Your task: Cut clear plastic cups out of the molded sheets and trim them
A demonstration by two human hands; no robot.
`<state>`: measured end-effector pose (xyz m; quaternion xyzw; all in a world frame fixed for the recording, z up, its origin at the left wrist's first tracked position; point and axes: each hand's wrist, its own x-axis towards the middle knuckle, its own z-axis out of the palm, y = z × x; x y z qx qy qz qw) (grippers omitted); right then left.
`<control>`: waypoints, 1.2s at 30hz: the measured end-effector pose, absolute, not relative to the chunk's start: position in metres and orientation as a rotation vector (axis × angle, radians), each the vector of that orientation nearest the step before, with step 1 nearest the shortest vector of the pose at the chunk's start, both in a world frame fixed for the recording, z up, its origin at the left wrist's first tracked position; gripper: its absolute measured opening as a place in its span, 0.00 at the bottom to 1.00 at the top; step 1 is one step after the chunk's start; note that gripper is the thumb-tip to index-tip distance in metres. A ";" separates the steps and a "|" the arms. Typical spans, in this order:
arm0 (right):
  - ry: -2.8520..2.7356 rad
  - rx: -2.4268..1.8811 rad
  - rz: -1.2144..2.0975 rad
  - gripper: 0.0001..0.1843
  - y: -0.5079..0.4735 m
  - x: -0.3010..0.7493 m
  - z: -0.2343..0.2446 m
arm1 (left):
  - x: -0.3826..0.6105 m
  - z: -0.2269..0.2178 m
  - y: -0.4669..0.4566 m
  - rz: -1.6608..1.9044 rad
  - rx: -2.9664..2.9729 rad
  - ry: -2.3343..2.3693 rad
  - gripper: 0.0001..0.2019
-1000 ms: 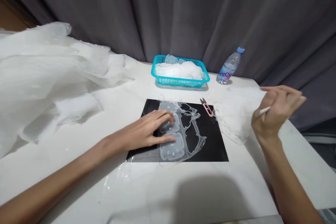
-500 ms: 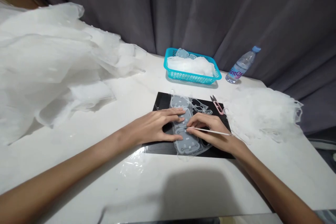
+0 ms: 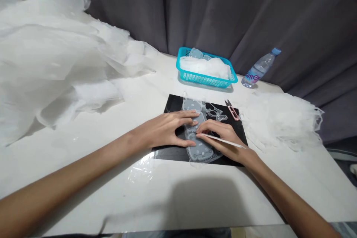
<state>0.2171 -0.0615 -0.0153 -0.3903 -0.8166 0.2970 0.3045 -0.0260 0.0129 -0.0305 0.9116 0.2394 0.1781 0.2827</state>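
A translucent, rubbery-looking moulded sheet (image 3: pixel 201 151) with rounded panels and small holes lies on a black mat (image 3: pixel 170 152). My left hand (image 3: pixel 173 128) rests on the sheet's left side, fingers and thumb spread apart. Pinched in my right hand (image 3: pixel 223 135) is a thin white stick-like tool (image 3: pixel 223 140), its near end pointing back over the wrist. Its working tip is hidden at the fingertips, close to the middle of the sheet. Loose cut-away strips (image 3: pixel 216 112) of clear material lie on the mat beyond my right hand.
Pink-handled thread snips (image 3: pixel 232 111) lie at the mat's right edge. Behind stand a blue basket (image 3: pixel 208 80) of white pieces and a water bottle (image 3: pixel 260 67). Translucent sheets pile high at left (image 3: pixel 55 55), with a scrap heap (image 3: pixel 281 119) at right. A grey curtain (image 3: pixel 212 11) hangs behind the table.
The white tool's rear end has tilted slightly, and my right hand has shifted a little over the sheet. My left hand stays pressed in place. The whole view has moved slightly.
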 end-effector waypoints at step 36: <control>-2.358 -1.020 0.029 0.14 -0.060 0.213 -0.029 | -0.011 -0.020 -0.021 0.602 2.198 1.195 0.25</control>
